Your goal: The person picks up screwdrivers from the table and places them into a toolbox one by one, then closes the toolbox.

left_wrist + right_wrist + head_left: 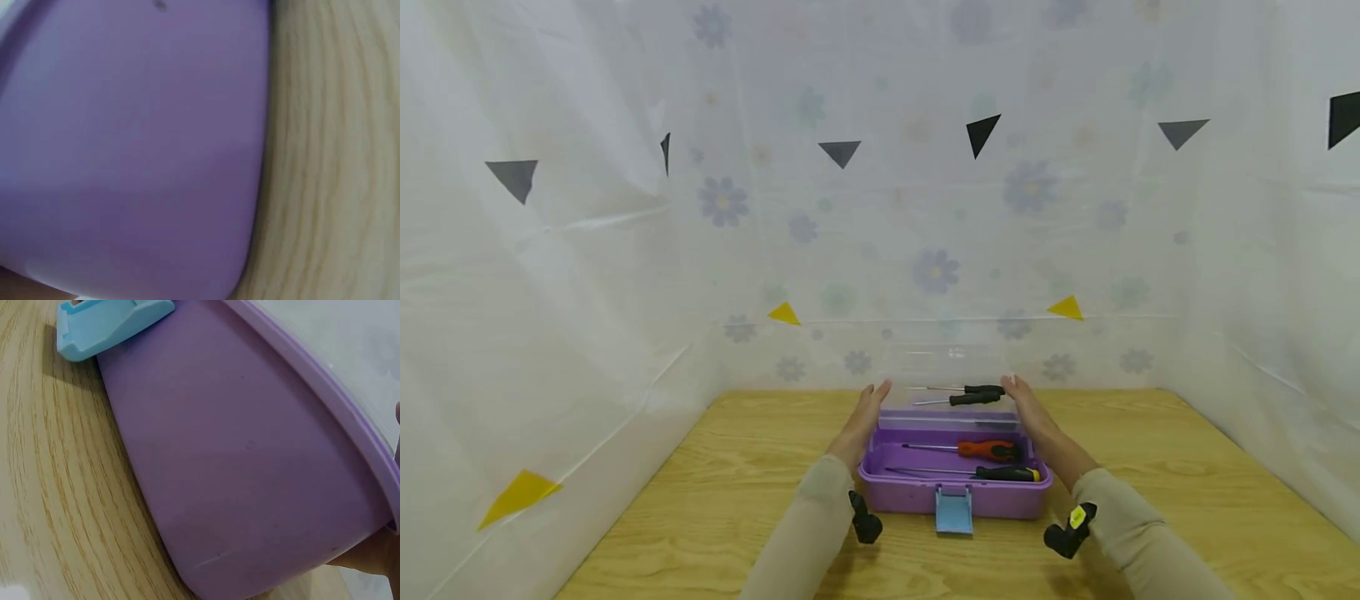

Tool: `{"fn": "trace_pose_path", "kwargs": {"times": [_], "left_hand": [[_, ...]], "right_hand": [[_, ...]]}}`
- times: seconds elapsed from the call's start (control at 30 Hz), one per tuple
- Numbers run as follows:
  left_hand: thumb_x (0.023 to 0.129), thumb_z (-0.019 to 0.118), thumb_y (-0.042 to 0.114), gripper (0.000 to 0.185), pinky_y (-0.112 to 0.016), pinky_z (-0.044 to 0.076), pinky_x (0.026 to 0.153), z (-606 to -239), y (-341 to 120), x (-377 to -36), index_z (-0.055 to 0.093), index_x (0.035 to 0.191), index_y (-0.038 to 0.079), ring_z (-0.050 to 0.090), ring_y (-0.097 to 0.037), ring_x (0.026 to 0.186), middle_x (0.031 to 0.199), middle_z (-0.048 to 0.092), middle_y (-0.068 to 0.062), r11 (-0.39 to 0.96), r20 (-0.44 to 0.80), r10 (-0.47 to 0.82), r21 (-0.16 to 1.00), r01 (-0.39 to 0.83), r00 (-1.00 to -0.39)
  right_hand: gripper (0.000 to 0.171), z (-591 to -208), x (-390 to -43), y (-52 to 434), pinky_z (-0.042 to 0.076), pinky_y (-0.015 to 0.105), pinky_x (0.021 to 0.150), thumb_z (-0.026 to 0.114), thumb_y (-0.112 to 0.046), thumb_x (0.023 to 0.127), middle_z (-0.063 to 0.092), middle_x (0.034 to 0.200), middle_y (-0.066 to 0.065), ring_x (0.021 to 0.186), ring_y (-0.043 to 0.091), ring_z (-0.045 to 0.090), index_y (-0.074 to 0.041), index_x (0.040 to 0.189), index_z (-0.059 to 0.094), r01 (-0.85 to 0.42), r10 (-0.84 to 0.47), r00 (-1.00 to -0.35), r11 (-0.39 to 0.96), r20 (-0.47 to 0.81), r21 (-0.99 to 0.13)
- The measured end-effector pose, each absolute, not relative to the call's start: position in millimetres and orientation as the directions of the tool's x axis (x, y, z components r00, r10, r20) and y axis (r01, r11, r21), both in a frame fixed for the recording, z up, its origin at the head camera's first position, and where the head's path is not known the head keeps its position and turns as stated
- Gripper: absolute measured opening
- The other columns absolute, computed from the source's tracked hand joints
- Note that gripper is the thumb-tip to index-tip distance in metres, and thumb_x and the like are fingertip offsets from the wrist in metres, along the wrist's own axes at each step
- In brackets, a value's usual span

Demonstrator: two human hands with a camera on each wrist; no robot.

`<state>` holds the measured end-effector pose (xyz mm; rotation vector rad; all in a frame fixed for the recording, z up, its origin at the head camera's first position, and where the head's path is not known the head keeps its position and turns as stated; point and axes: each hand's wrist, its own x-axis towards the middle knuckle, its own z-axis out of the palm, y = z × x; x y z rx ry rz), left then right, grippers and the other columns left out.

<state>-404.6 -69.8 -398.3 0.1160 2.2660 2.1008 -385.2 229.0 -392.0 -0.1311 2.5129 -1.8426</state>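
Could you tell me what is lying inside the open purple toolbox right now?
The purple toolbox holds an orange-handled screwdriver and a black-and-yellow one. Its near wall hides the floor at the front.

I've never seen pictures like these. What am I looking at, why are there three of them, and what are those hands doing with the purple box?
There is no machine here: a person wears three cameras. The wide picture comes from a camera on the head, looking down at a wooden table walled in by thin white sheeting with flowers and triangles. The other two come from cameras strapped to the wrists, so close that they show little but the purple toolbox wall, the wood and, in the right wrist view, the blue latch.

The toolbox stands open, its clear lid raised. Inside lie an orange-handled screwdriver and a black-handled screwdriver. Two dark-handled tools show through the lid; I cannot tell where they rest.

The left hand and the right hand lie with straight fingers against the two ends of the box and lid. Neither grips anything.
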Motion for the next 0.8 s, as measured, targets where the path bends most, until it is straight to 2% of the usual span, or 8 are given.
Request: {"fn": "trace_pose_path", "kwargs": {"times": [0.13,0.3,0.5,0.8], "left_hand": [[0.104,0.042,0.061,0.091,-0.064,0.005,0.12,-399.5,-72.2,-403.5,0.009,0.164,0.001,0.007,-0.046,0.153,0.168,0.007,-0.027,0.044,-0.001,0.105,0.999,0.004,-0.994],[0.104,0.04,0.06,0.091,-0.066,0.002,0.12,-399.5,-72.4,-405.4,0.007,0.164,0.0,0.003,-0.046,0.153,0.168,0.003,-0.027,0.018,0.027,0.112,0.999,0.029,-0.993],[0.103,0.044,0.058,0.089,-0.068,0.003,0.119,-400.0,-72.5,-404.8,0.01,0.165,0.003,0.004,-0.048,0.153,0.168,0.005,-0.027,0.016,0.032,0.103,0.999,0.034,-0.994],[0.099,0.052,0.056,0.091,-0.069,0.004,0.118,-401.4,-74.5,-403.9,0.012,0.166,0.009,0.003,-0.048,0.153,0.169,0.003,-0.025,-0.03,0.023,0.104,0.999,0.02,-0.994]], "right_hand": [[0.088,-391.9,-385.8,228.3,-0.001,0.07,0.117,0.03,-0.064,0.107,-0.017,0.17,0.017,0.153,0.045,-0.011,-0.013,0.165,-0.012,-0.052,-0.087,-0.996,0.284,0.028,-0.957],[0.088,-389.4,-389.2,227.1,-0.001,0.071,0.117,0.031,-0.062,0.107,-0.018,0.169,0.019,0.153,0.045,-0.012,-0.014,0.165,-0.015,-0.043,-0.084,-0.996,0.286,0.02,-0.957],[0.089,-392.1,-389.4,226.1,-0.003,0.07,0.117,0.032,-0.062,0.107,-0.019,0.169,0.02,0.153,0.045,-0.013,-0.013,0.164,-0.016,-0.051,-0.09,-0.996,0.299,0.025,-0.953],[0.093,-392.7,-387.7,225.8,0.0,0.071,0.117,0.036,-0.065,0.105,-0.019,0.169,0.018,0.153,0.045,-0.011,-0.015,0.165,-0.015,-0.061,-0.095,-0.995,0.282,0.035,-0.957]]}}
